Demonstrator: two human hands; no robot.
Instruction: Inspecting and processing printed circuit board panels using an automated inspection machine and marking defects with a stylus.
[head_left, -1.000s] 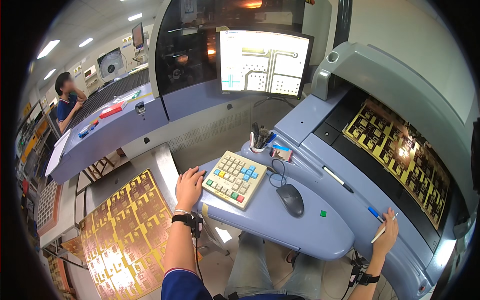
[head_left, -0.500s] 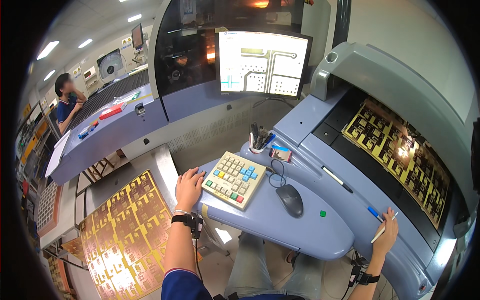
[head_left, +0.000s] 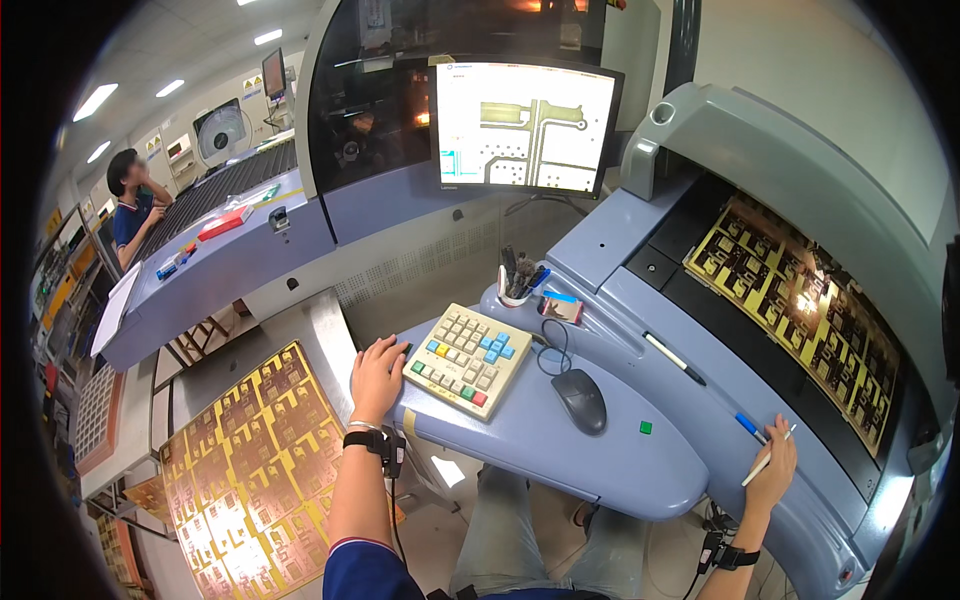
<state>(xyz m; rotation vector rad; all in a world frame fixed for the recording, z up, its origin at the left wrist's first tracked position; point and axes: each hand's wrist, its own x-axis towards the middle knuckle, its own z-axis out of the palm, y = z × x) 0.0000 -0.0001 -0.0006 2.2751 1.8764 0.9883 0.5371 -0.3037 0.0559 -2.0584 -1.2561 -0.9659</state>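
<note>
My left hand (head_left: 377, 381) lies on the left edge of the blue-grey console, its fingers stretched out, just beside a beige keypad (head_left: 467, 361) with coloured keys. It holds nothing that I can see. At the right, my right hand (head_left: 773, 468) is closed around a slim white pen (head_left: 757, 470) and rests on the machine's sloping front ledge. A marker with a blue end (head_left: 747, 425) touches or lies right by its fingers. Beyond that hand, a gold and dark patterned circuit panel (head_left: 790, 315) sits under the machine's raised grey hood (head_left: 800, 150).
A monitor (head_left: 525, 125) showing enlarged circuit tracks stands at the back. On the console are a black mouse (head_left: 579, 401), a small green square (head_left: 645, 428), a black-and-white marker (head_left: 674, 358) and a pen cup (head_left: 515, 290). Another panel (head_left: 250, 460) lies at left; a person (head_left: 135, 205) sits far left.
The magnified circuit image on the monitor has changed, with its wide pads and tracks placed lower and larger. Both hands stay where they were.
</note>
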